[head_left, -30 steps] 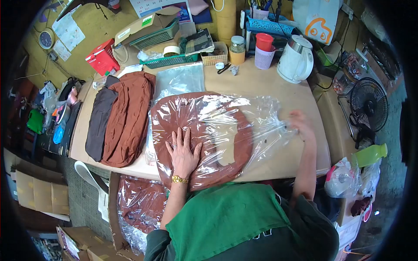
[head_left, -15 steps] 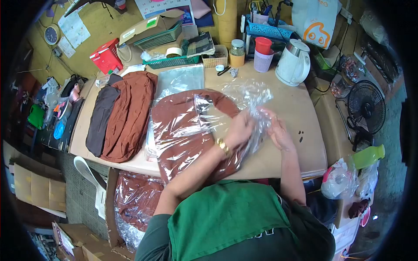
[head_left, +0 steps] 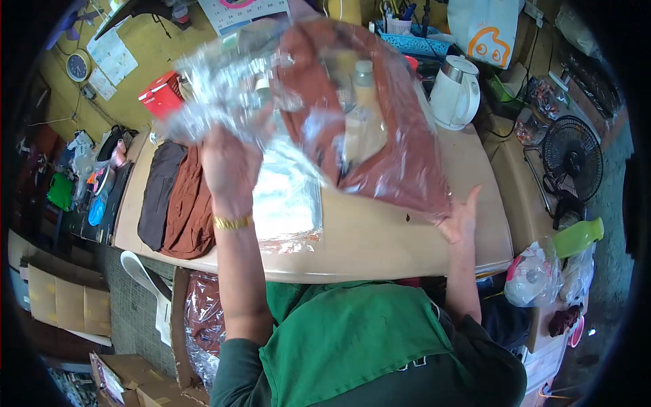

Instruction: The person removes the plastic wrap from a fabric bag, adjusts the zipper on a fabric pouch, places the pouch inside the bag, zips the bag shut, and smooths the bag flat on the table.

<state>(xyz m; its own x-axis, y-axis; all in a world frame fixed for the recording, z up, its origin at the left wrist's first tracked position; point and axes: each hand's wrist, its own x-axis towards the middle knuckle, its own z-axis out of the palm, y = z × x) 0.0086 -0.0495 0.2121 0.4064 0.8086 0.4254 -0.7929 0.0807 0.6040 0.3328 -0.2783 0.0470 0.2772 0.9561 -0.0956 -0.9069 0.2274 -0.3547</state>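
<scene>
A clear plastic bag (head_left: 237,95) with a folded brown garment (head_left: 413,149) inside is raised and tilted above the table. My left hand (head_left: 234,166), with a gold bracelet at the wrist, is closed on the bag's bunched left end. At the lower right corner, my right hand (head_left: 461,220) touches the bag with its thumb stretched away; its fingers are partly hidden by the plastic. Beneath the raised bag lie flat clear plastic sheets or bags (head_left: 288,203). Left of them rest a loose brown garment (head_left: 186,217) and a dark garment (head_left: 161,190).
A white kettle (head_left: 454,95) stands at the table's back right, beside a blue basket (head_left: 420,44). Behind my left hand is a red box (head_left: 161,95). A black fan (head_left: 571,156) is at the right. Below the table's front edge, a cardboard box (head_left: 181,319) holds bagged brown cloth.
The bagged garment has come up off the table and turned. My left hand has moved left and up with the bag's end; my right hand has shifted slightly right, to its lower corner.
</scene>
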